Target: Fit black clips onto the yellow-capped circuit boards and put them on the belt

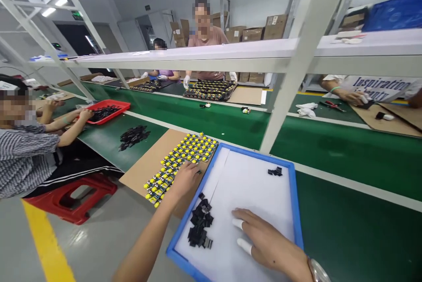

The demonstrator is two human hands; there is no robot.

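Observation:
My left hand (186,180) is at the edge of several rows of small circuit boards with round yellow parts (171,167), which lie on a brown cardboard sheet (145,163). Its fingers are closed, and a small dark green board (198,171) shows at the fingertips; most of it is hidden. Over the white bed of a blue-rimmed tray (296,203), my right hand (263,236) has its fingers stretched and apart, holding nothing. White finger cots cover two of them. A heap of small black plastic pieces (198,222) lies left of it, and a few black pieces (274,171) lie in the far right corner.
A shelf post (290,71) rises just behind the tray. Left of the cardboard are a pile of black parts (133,136) and a red tray (123,106), where a co-worker's hands reach. Beyond runs a green belt (198,119); other people work across it. A red stool (75,198) stands at left.

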